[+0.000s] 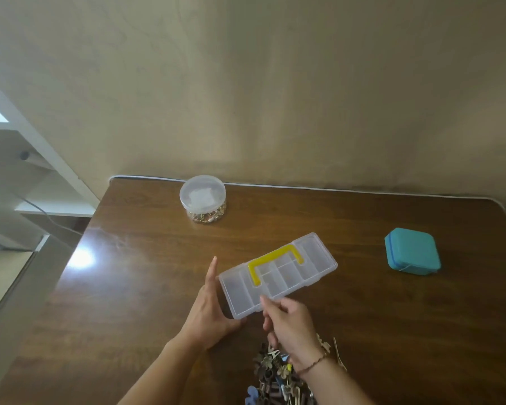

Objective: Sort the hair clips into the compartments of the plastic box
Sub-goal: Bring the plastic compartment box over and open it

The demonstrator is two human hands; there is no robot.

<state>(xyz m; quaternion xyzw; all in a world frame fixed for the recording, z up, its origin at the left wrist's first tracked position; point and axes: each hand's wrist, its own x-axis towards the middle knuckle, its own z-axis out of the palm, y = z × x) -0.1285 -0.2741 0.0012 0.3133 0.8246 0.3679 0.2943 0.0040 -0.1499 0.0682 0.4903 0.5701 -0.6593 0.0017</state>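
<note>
A heap of small brown and blue hair clips lies at six o'clock on the brown wooden worktop. Just beyond, the right hand, fingers loosely curled and holding nothing, touches the near edge of the closed clear plastic compartment box with a yellow handle; the left hand, fingers straight, presses against its nine o'clock end.

Both forearms are bare, with no sleeves reaching into view. The left hand wears nothing. The right hand has a thin brown beaded bracelet round its wrist; its fingernails are short and plain
</note>
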